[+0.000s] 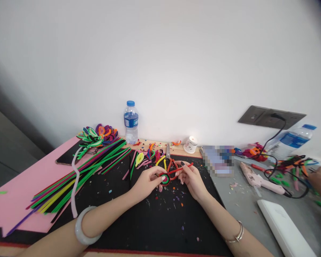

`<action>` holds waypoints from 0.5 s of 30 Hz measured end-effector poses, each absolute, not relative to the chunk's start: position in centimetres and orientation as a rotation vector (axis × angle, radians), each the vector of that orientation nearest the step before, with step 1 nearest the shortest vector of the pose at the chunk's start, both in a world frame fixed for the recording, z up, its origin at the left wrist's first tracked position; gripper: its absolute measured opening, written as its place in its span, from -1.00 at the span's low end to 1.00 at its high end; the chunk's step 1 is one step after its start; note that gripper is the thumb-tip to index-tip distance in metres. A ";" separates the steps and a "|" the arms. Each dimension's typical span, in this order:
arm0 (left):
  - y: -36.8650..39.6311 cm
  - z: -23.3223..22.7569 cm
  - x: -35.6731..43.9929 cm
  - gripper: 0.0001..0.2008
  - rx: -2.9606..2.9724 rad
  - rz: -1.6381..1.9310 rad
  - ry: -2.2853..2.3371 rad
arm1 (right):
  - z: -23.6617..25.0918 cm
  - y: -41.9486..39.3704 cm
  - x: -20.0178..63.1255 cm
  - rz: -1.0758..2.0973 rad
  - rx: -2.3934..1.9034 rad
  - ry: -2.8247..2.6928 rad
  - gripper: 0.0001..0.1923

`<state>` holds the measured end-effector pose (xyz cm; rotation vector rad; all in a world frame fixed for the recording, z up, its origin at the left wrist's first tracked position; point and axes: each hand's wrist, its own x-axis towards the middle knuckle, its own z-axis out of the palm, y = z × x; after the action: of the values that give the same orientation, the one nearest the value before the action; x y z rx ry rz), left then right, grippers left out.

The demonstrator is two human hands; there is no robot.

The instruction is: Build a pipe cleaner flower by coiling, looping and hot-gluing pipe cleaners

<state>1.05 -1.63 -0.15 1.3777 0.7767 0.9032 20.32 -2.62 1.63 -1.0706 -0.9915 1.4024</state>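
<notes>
The left hand (149, 179) pinches a small flat coil (165, 180) between thumb and fingers, its rings showing red outside, then green, with a pinkish middle. The right hand (192, 177) pinches a red fuzzy stem (179, 169) that runs from the coil's edge, its free tip poking past the fingers. The two hands work close together, above the black mat (149, 228) on the desk (243, 210).

The step in hand looks like winding the red stem around the coil as an outer ring. The next move seems to call for a steady left grip that keeps the layers flat, while the right hand guides the loose length snugly along the rim.

Just beyond the hands lie scissors (168, 151), with yellow pieces (161, 160) beside them. Farther out, a paper cup (190, 145) and a water bottle (131, 125) stand near the wall. To the left, a bundle of long stems (88, 173) lies partly over a pink sheet (9, 205); to the right are a glue gun (260, 180) and, at the edge, another person's hand (319, 180).
</notes>
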 end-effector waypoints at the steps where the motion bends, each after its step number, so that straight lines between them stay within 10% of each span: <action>1: -1.6 -0.1 1.0 -0.82 1.371 0.921 0.783 | 1.8 -2.6 20.4 1.365 -1.114 -1.044 -0.64; 15: -1.2 0.5 0.9 -0.77 1.265 1.039 0.899 | 6.9 -2.8 37.4 -0.083 -2.264 -1.451 -0.47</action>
<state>0.92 -1.18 0.50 1.2649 0.8988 1.0388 37.44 -2.76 6.88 -2.2644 -1.4515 -0.0832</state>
